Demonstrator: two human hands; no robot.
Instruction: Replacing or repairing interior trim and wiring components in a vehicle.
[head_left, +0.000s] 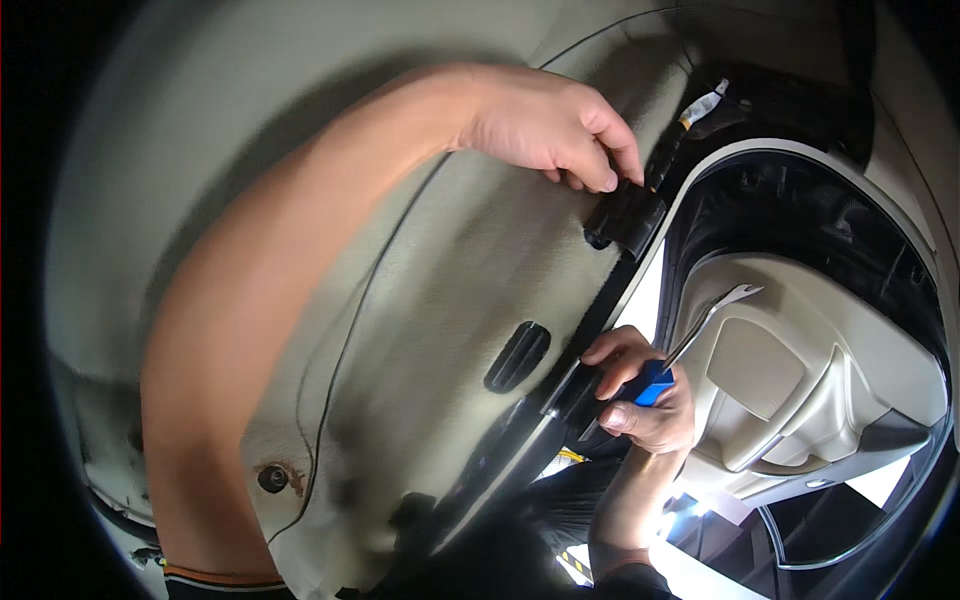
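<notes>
Here, left hand (555,130), wrist bent, touches black part (636,222), hold unclear; right hand (660,415) grips blue-handled forked tool (655,384).

I see two bare hands, one left hand (565,135) farther off and one right hand (655,405) nearer, plus one forked steel tool with a blue-and-black handle (655,384).
Over on the right, one moulded beige car door (755,365); on the pale carpet (440,300), one oval black slotted piece (517,357) and, near left, one round black plug (272,479).
</notes>
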